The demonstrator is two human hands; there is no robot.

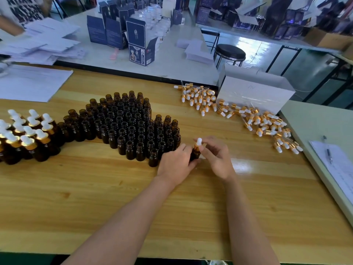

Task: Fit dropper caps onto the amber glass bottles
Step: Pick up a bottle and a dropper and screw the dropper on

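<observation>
Left hand (176, 162) grips the round amber glass bottle (195, 154); right hand (216, 157) pinches its gold-collared cap (198, 143).

Packing-room clutter around a wooden table (95, 188)
White box (254, 94) at the far right edge, white sheets (32, 85) far left, pen (329, 152) lying on a paper form (342, 169) at right. Beyond: black stool (230, 51), dark blue cartons (138, 44) standing upright, some with flaps open.

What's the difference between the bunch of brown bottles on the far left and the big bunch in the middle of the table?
The left bottles wear gold collars with white bulbs; the middle bottles have bare, open necks. Fewer left bottles are in view; the middle bottles are far more numerous. Both are upright amber glass, packed closely on the wooden table.
</observation>
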